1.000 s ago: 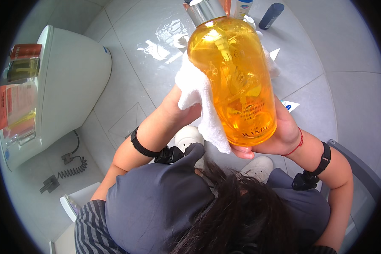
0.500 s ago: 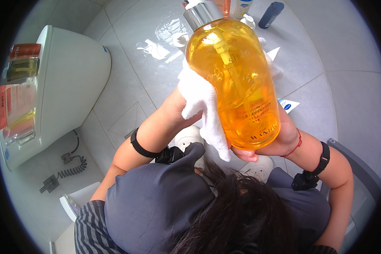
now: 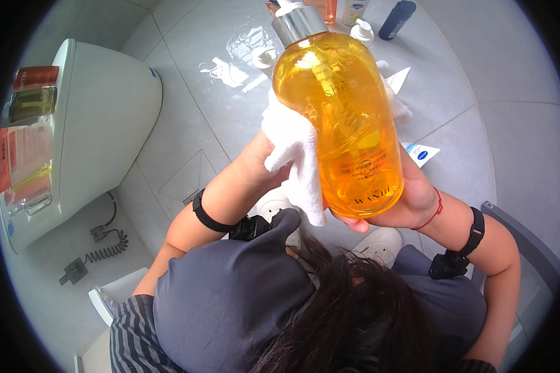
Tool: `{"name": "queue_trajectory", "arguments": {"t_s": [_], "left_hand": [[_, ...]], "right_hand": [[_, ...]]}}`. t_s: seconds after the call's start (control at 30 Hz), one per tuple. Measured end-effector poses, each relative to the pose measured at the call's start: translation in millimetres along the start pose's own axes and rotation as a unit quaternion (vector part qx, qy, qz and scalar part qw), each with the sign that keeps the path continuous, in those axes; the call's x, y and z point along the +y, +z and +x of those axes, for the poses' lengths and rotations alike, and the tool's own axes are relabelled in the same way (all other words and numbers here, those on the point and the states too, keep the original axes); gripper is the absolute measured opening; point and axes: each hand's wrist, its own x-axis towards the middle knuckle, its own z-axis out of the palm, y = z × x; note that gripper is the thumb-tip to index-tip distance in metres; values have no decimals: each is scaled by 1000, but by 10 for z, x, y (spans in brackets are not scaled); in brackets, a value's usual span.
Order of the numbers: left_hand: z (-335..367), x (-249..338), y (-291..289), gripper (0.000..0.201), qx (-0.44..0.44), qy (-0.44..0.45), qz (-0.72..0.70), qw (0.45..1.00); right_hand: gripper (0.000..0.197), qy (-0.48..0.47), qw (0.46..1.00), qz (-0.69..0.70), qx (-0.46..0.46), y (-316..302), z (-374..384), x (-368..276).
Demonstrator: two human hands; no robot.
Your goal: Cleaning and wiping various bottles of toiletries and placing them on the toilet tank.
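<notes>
A large clear pump bottle (image 3: 348,137) of amber liquid, with a silver collar and white pump top, is held up in front of me, tilted so its top points away to the left. My right hand (image 3: 417,193) grips it around the lower right side, fingers curling beneath the base. A white cloth (image 3: 290,146) lies against the bottle's left side, its end hanging down. My left hand (image 3: 262,158) holds the cloth to the bottle; most of its fingers are hidden behind the cloth and bottle.
Several bottles, among them a dark blue one (image 3: 397,20) and a white pump bottle (image 3: 362,32), stand on the tiled floor ahead. A white tube (image 3: 422,154) lies to the right. Boxes and bottles rest on the white toilet (image 3: 115,118) at left. Water wets the floor (image 3: 249,43).
The bottle has shifted slightly left and up and turned a little, so its print sits differently. The cloth's hanging end has moved up and left with it.
</notes>
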Motion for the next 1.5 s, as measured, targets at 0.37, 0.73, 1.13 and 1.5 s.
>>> {"name": "queue_trajectory", "arguments": {"t_s": [0.37,0.73,1.13,1.5], "left_hand": [[111,135,208,74,-30,31,108,993],[72,426,361,94,-48,47,380,923],[-49,657,512,60,-39,-130,351,926],[-1463,1346,55,62,420,325,388,753]], "right_hand": [[61,-56,978,-114,164,95,-49,-40],[70,-120,956,-172,202,143,-63,-98],[75,-115,876,-362,296,363,66,-271],[39,188,874,-382,234,-100,-247,394]]}}
